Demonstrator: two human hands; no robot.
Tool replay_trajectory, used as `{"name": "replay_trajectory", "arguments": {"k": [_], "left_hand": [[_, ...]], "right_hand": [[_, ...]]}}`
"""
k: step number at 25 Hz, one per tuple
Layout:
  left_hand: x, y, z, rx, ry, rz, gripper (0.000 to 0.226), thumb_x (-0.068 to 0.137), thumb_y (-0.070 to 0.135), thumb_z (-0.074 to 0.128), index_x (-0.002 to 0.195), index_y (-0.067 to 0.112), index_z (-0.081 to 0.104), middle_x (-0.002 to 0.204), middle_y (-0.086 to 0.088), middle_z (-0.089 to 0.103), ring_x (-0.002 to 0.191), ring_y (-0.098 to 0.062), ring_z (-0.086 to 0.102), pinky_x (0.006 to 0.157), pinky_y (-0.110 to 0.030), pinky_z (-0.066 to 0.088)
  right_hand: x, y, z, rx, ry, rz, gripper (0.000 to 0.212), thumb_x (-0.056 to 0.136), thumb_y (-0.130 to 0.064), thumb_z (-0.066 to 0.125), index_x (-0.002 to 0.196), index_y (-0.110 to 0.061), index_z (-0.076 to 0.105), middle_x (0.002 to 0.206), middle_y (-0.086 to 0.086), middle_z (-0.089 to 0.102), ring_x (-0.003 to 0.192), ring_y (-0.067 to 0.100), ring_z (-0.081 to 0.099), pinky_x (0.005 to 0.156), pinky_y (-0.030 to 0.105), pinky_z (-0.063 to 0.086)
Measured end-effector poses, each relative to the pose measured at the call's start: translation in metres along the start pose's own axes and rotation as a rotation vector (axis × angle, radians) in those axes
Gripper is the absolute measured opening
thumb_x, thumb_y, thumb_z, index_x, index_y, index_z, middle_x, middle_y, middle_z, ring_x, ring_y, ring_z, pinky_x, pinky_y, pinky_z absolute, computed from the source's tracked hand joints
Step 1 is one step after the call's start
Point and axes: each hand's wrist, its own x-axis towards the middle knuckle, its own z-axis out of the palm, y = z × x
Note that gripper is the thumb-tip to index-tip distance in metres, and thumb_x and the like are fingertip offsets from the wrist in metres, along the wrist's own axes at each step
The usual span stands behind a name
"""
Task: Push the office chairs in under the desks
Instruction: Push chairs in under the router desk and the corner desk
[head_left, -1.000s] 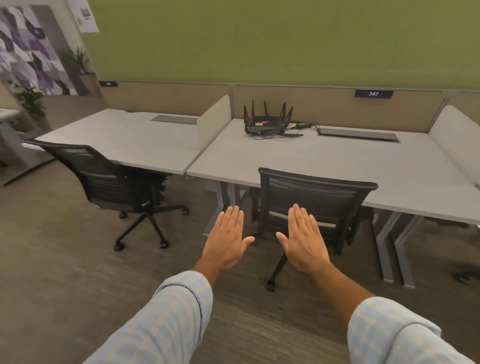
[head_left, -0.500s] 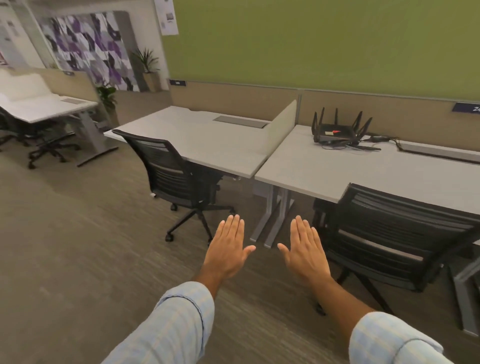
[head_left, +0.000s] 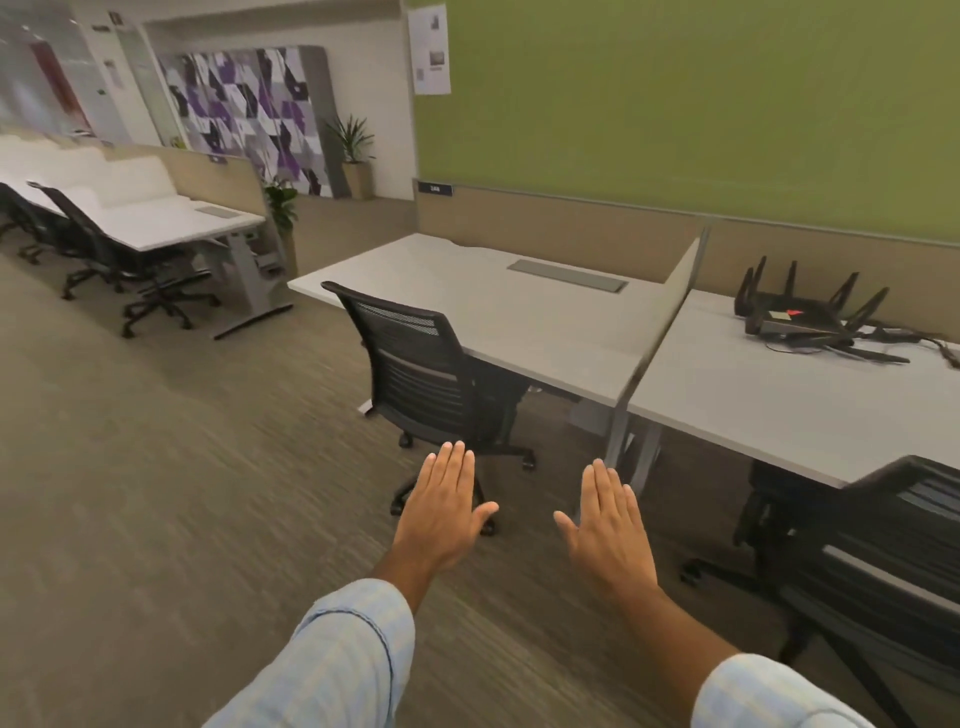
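Note:
A black mesh office chair (head_left: 426, 374) stands ahead at the front edge of a grey desk (head_left: 498, 306), angled, with its seat partly under the top. A second black chair (head_left: 883, 551) sits at the right edge, its back against the neighbouring desk (head_left: 769, 400). My left hand (head_left: 444, 512) and my right hand (head_left: 610, 530) are held out flat, palms down, fingers together. Both hands hover over the carpet in front of the first chair and touch nothing.
A thin divider panel (head_left: 670, 306) separates the two desks. A black router (head_left: 800, 317) with cables lies on the right desk. Further desks and black chairs (head_left: 150, 280) stand at the far left. Potted plants (head_left: 356, 156) stand by the back wall. Carpet lies to my left.
The view has swung left. The chair that was in front of my hands has slid to the right edge, and the left chair now lies ahead of them. My hands stay flat and empty.

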Motion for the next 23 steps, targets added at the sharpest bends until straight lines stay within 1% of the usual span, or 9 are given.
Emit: {"name": "replay_trajectory", "arguments": {"k": [2,4,7,11,13,18,20,23], "left_hand": [[0.01,-0.031,0.0,0.009,-0.007,-0.028,0.09,0.106,0.069,0.021,0.167,0.005,0.005,0.177,-0.018,0.004,0.164,-0.032,-0.002,0.133,-0.049,0.005],[0.02,-0.061,0.005,0.022,-0.02,-0.052,0.09,0.105,0.069,0.02,0.167,0.004,0.005,0.177,-0.019,0.003,0.164,-0.032,-0.003,0.133,-0.049,0.004],[0.047,-0.103,0.012,0.029,-0.005,-0.056,0.09,0.106,0.068,0.021,0.166,0.004,0.006,0.177,-0.019,0.005,0.164,-0.033,-0.002,0.133,-0.05,0.005],[0.101,-0.157,0.02,0.009,0.015,-0.07,0.089,0.105,0.068,0.019,0.166,0.004,0.005,0.177,-0.018,0.005,0.164,-0.032,-0.002,0.133,-0.05,0.007],[0.125,-0.185,0.027,0.022,-0.014,-0.061,0.09,0.105,0.068,0.018,0.167,0.004,0.004,0.177,-0.018,0.003,0.164,-0.032,-0.004,0.133,-0.05,0.006],[0.205,-0.261,0.028,0.045,-0.026,-0.039,0.088,0.107,0.065,0.028,0.166,0.001,0.012,0.176,-0.021,0.009,0.164,-0.033,0.001,0.133,-0.049,0.004],[0.241,-0.29,0.024,0.049,-0.021,-0.046,0.089,0.107,0.065,0.028,0.166,0.001,0.01,0.176,-0.021,0.009,0.164,-0.033,0.001,0.133,-0.049,0.004],[0.282,-0.321,0.018,0.028,-0.001,-0.072,0.091,0.105,0.067,0.023,0.166,0.001,0.01,0.175,-0.022,0.01,0.164,-0.033,0.002,0.134,-0.049,0.004]], "right_hand": [[0.026,-0.024,0.005,0.004,0.006,-0.02,0.089,0.103,-0.07,0.005,0.167,-0.009,-0.005,0.175,0.013,-0.012,0.16,0.026,-0.016,0.129,0.044,-0.008],[0.053,-0.048,0.013,0.003,-0.008,-0.059,0.087,0.105,-0.069,0.006,0.167,-0.009,-0.006,0.174,0.012,-0.015,0.159,0.025,-0.019,0.128,0.043,-0.011],[0.101,-0.077,0.03,-0.012,0.008,-0.103,0.086,0.105,-0.069,0.0,0.166,-0.01,-0.01,0.173,0.011,-0.019,0.159,0.025,-0.021,0.127,0.042,-0.014],[0.176,-0.105,0.054,0.005,0.026,-0.115,0.084,0.105,-0.07,0.001,0.166,-0.013,-0.01,0.173,0.009,-0.016,0.159,0.024,-0.02,0.126,0.041,-0.013],[0.214,-0.119,0.066,0.024,0.016,-0.103,0.084,0.106,-0.07,0.003,0.167,-0.013,-0.009,0.174,0.009,-0.015,0.159,0.023,-0.021,0.126,0.041,-0.014],[0.315,-0.148,0.088,0.053,0.025,-0.075,0.085,0.106,-0.069,0.002,0.167,-0.011,-0.01,0.175,0.01,-0.014,0.159,0.024,-0.02,0.127,0.041,-0.013],[0.354,-0.157,0.092,0.062,0.036,-0.06,0.085,0.106,-0.069,0.002,0.167,-0.011,-0.012,0.175,0.011,-0.015,0.159,0.023,-0.021,0.126,0.04,-0.014],[0.399,-0.171,0.089,0.082,0.037,-0.087,0.084,0.108,-0.068,0.007,0.167,-0.01,-0.01,0.176,0.012,-0.012,0.16,0.024,-0.018,0.129,0.041,-0.01]]}}
